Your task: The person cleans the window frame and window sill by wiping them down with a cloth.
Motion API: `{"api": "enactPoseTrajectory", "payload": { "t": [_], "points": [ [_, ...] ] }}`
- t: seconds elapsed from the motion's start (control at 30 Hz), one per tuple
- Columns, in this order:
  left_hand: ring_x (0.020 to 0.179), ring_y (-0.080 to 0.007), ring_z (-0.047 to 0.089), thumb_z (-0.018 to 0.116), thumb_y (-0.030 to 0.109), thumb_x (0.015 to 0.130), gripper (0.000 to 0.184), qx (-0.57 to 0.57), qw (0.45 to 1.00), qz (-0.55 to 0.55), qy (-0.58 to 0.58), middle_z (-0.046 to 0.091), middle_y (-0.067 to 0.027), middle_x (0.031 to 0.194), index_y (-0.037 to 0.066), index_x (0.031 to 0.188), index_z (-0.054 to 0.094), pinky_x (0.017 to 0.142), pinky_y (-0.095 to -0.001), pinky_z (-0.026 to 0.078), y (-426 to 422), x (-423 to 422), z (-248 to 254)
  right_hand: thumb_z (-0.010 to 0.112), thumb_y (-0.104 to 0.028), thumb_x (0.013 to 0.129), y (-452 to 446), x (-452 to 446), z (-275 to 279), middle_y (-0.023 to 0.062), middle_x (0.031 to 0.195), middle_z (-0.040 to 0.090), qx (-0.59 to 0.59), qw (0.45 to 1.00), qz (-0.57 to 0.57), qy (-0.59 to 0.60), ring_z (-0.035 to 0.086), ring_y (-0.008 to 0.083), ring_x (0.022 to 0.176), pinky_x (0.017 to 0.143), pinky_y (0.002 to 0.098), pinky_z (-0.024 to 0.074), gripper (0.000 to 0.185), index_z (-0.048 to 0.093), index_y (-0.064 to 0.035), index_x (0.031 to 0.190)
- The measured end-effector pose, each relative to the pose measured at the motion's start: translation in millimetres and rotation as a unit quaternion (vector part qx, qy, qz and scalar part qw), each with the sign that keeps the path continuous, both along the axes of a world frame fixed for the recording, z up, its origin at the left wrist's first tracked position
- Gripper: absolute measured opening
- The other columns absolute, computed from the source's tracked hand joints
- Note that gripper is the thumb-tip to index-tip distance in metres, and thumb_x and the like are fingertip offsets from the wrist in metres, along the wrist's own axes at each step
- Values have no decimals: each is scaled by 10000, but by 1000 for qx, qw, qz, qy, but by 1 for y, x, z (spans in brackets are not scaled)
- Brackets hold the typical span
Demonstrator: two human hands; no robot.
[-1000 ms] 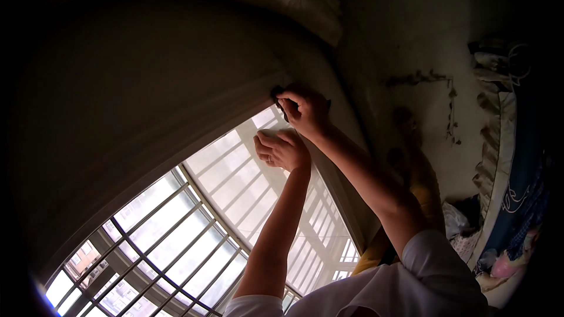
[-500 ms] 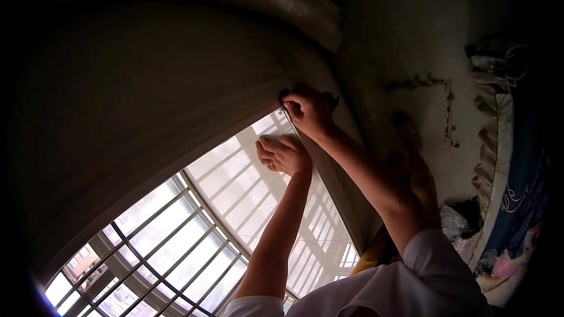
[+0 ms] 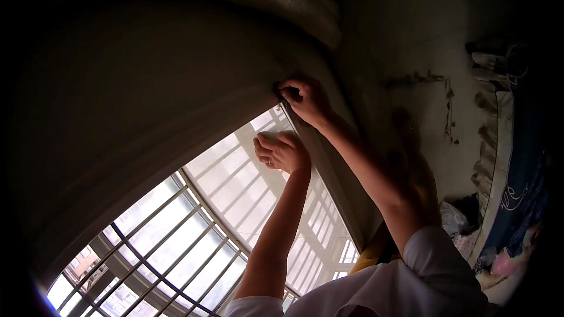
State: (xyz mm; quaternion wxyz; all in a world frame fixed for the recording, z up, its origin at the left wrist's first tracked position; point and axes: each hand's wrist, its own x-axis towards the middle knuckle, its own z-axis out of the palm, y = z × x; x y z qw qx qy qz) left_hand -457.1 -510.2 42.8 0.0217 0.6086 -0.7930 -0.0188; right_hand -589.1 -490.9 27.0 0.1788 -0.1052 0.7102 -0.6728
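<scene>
My right hand (image 3: 305,100) is at the corner where the glossy white sill meets the shaded wall. Its fingers are curled, pinching a small dark thing (image 3: 278,88) that is too shadowed to name. Below it, my left hand (image 3: 283,152), with a ring on one finger, is over the glossy white sill (image 3: 235,167). The left fingers are curled inward, and a pale edge shows along the top of the hand. Whatever lies in the left palm is hidden.
A barred window (image 3: 176,240) lets in bright light at lower left. A dark, shaded surface (image 3: 135,82) spans the upper left. Right of me, past the tiled floor (image 3: 376,58), stands a bed with a frilled edge (image 3: 487,158) and dark blue cloth (image 3: 511,194). A crumpled plastic bag (image 3: 453,222) lies beside it.
My right hand has shifted slightly up and left along the corner, and less of the dark thing shows past its far side. My left hand has barely moved.
</scene>
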Motion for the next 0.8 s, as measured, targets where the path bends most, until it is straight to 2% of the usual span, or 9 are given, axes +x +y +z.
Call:
{"api": "enactPoseTrajectory", "payload": {
  "t": [0.07,0.2,0.23,0.3,0.33,0.43,0.53,0.7,0.8],
  "points": [
    [1281,-349,281,365,389,903,607,5,1000,14,8,249,-132,1453,21,1381,295,995,-520,277,-1,-6,-3,669,-122,797,0,-6,-21,60,891,682,45,999,15,-16,660,245,789,706,329,530,79,713,-120,862],
    [1272,-349,286,364,379,901,601,-25,1000,3,2,253,-127,1445,16,1375,297,986,-516,283,-2,-6,-8,673,-132,796,1,-6,-2,67,863,681,-26,998,26,54,660,244,775,700,332,529,93,721,-129,876],
    [1271,-349,286,362,375,901,599,-23,1000,-6,7,252,-125,1446,14,1375,298,986,-516,283,-2,-8,-7,697,-71,785,5,-6,13,73,843,662,-14,998,17,66,647,224,773,681,302,506,92,705,-89,874],
    [1270,-350,286,360,371,901,597,-20,1000,-13,2,251,-123,1446,13,1374,299,985,-517,284,1,0,2,686,-67,790,-3,-2,-8,74,853,661,-30,999,4,-35,646,233,785,692,308,506,101,705,-96,884],
    [1269,-350,287,359,369,901,595,-17,1000,-11,6,249,-123,1449,12,1373,301,985,-516,283,1,-3,1,631,-157,820,-1,-4,-26,30,864,683,25,999,-11,39,664,236,787,692,328,526,98,722,-167,854],
    [1267,-349,289,357,367,904,588,-6,1000,2,13,251,-117,1452,12,1370,306,985,-516,281,0,-12,1,636,-142,797,20,-6,-70,67,880,693,201,972,106,60,669,268,817,708,339,533,112,721,-137,870],
    [1255,-342,297,354,370,907,585,-34,999,-5,9,263,-111,1444,14,1369,302,980,-512,283,1,-12,0,692,-148,786,32,4,-84,124,920,685,48,996,-14,-72,668,266,823,717,344,530,159,700,-44,907],
    [1271,-338,285,356,369,906,586,-20,1000,-1,13,262,-106,1452,22,1375,296,981,-518,281,0,-8,1,708,-182,810,4,-1,-59,115,914,680,-59,997,-40,-32,654,248,810,716,327,513,175,698,-57,933],
    [1281,-340,277,359,367,903,587,-4,1000,-7,17,259,-107,1457,22,1375,296,981,-521,281,-1,-6,2,703,-142,794,-6,4,-55,108,854,673,-32,999,-35,-2,645,266,790,709,343,510,132,697,-63,898]
  ]
}}
